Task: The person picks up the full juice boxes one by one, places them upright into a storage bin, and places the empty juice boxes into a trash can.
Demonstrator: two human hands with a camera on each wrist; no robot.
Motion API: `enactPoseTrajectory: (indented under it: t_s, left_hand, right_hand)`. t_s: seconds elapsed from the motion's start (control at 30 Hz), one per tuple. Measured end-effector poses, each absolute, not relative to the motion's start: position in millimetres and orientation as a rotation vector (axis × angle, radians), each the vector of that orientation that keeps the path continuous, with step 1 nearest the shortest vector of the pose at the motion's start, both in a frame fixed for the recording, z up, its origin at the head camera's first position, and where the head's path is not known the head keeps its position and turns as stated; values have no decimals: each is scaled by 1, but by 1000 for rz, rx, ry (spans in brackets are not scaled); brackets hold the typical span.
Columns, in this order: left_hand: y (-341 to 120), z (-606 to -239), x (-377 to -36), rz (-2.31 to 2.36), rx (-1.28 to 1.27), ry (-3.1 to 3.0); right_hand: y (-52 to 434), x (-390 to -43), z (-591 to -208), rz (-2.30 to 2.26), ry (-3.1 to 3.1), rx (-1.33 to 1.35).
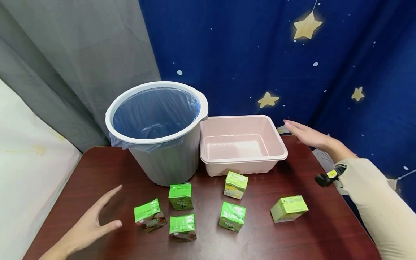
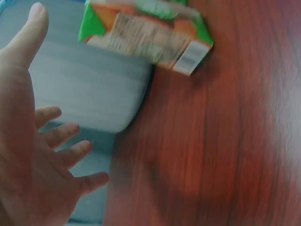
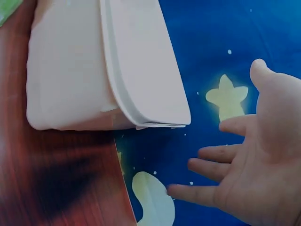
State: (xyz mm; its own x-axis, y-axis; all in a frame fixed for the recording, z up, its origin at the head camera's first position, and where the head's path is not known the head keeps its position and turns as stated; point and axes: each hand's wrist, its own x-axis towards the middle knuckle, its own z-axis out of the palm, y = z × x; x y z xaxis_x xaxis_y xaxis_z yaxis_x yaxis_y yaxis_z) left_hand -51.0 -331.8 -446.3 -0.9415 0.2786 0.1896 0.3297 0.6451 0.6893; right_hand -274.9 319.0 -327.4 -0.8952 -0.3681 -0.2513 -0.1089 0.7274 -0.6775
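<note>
Both hands spread wide, holding nothing: the left hand [image 1: 89, 225] nears a green carton [image 1: 149, 215] on the desk [image 1: 308, 234]; the right hand [image 1: 307, 135] hovers beside the pink tub [image 1: 243, 159]. A square grip across the carton's sides would suit.

On the table [image 1: 312, 231], the bin [image 1: 162, 137] stands left of the tray [image 1: 242, 159], six cartons [image 1: 232, 216] before them.

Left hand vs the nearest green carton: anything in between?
Nothing. In the head view only bare table separates the open left hand from the nearest green carton.
</note>
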Motion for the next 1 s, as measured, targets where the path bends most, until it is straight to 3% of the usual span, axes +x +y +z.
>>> enactPoseTrajectory:
  t_s: [0.43, 0.8, 1.0]
  left_hand:
    - [-290, -460, -67, -1545, -713, -2655]
    - [-272, -467, -68, -1554, -672, -2687]
    - [-264, -478, -66, -1803, -708, -2579]
  right_hand:
    - [311, -310, -352, -1252, 2296, -182]
    - [308, -315, -367, -1313, 2211, -100]
    - [310, -314, -370, -1374, 2122, -64]
